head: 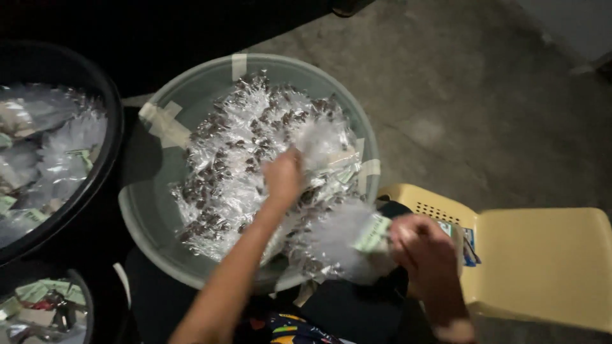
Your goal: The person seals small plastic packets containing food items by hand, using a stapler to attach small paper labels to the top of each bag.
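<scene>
A wide translucent basin (pixel 159 220) patched with strips of tape sits in front of me, heaped with small clear packets of brown sweets (pixel 236 153). My left hand (pixel 282 175) reaches into the heap, its fingers closed among the packets near a blurred clear bag. At the basin's near right rim my right hand (pixel 426 250) grips a clear packet with a green paper label (pixel 364 239). That packet is blurred.
A black tub (pixel 111 134) with clear packets and green labels stands at the left. A smaller dark bowl (pixel 44 309) with labels lies at the lower left. A pale yellow plastic chair (pixel 542 261) stands at the right on the grey concrete floor.
</scene>
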